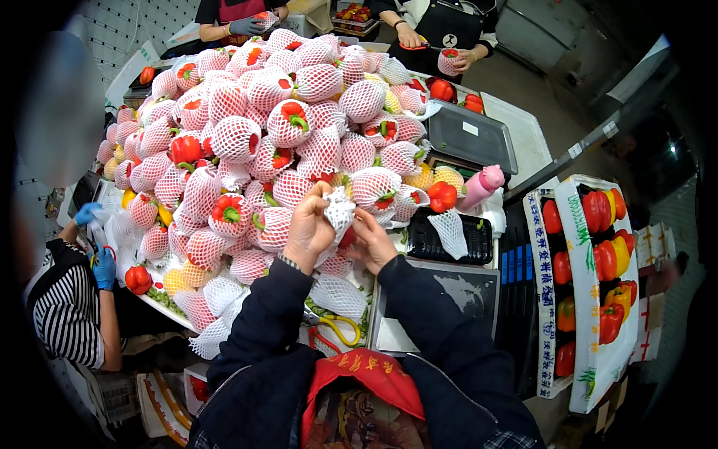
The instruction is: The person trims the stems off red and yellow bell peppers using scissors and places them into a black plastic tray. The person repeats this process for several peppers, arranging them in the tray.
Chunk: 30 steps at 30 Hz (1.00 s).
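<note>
A bunched white foam net sleeve [340, 210] is held up in front of the heaped peppers. My left hand [308, 229] pinches it from the left. My right hand [372, 241] closes its fingers at the lower right side of the sleeve. A patch of red [348, 238] shows just below the sleeve, between the hands; whether it is a pepper I hold cannot be made out. Beyond my hands rises the big pile of bell peppers in foam nets [235, 140]. Yellow-handled scissors [338, 330] lie near my body below my left wrist, beside loose foam nets [338, 295].
At the right lie a black tray [471, 238], a red pepper [442, 196], a pink bottle [482, 185] and a lidded dark crate [473, 135]. White foam boxes of peppers [580, 299] stand farther right. Co-workers stand at the left [67, 299] and across the table [452, 34], holding scissors.
</note>
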Tool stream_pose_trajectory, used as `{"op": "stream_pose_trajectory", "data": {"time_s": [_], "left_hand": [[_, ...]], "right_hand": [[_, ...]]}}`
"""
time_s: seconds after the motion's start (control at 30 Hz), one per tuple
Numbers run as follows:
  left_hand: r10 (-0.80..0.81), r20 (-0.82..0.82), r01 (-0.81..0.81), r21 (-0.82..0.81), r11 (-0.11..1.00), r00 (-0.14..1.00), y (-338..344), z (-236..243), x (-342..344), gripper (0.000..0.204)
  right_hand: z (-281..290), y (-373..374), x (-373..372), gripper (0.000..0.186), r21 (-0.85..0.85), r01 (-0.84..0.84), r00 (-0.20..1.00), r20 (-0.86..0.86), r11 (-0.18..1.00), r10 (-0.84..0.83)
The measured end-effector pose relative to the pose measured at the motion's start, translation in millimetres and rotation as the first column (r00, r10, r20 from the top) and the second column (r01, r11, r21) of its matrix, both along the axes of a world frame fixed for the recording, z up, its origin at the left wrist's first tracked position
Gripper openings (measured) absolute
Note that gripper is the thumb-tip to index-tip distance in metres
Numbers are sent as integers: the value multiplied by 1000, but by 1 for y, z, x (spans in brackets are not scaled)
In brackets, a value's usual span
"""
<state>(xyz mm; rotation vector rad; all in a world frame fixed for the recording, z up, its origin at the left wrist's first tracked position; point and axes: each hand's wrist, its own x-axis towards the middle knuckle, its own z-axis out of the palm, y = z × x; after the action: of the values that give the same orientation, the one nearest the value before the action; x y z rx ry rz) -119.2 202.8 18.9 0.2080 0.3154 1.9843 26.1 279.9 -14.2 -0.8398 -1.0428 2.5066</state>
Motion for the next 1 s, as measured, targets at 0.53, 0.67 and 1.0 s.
{"op": "stream_pose_trajectory", "data": {"time_s": [0.53, 0.67, 1.0], "left_hand": [[-574, -650, -582, -240, 777, -498, -211, -16, 47, 20], [-279, -937, -718, -46, 694, -210, -223, 12, 61, 25], [12, -30, -22, -354, 935, 999, -232, -28, 71, 59]], "right_hand": [[-3, -14, 5, 45, -361, 38, 991, -106, 932, -81], [32, -49, 23, 64, 115, -98, 984, -140, 988, 114], [70, -151, 62, 68, 947, -30, 965, -56, 319, 257]]}}
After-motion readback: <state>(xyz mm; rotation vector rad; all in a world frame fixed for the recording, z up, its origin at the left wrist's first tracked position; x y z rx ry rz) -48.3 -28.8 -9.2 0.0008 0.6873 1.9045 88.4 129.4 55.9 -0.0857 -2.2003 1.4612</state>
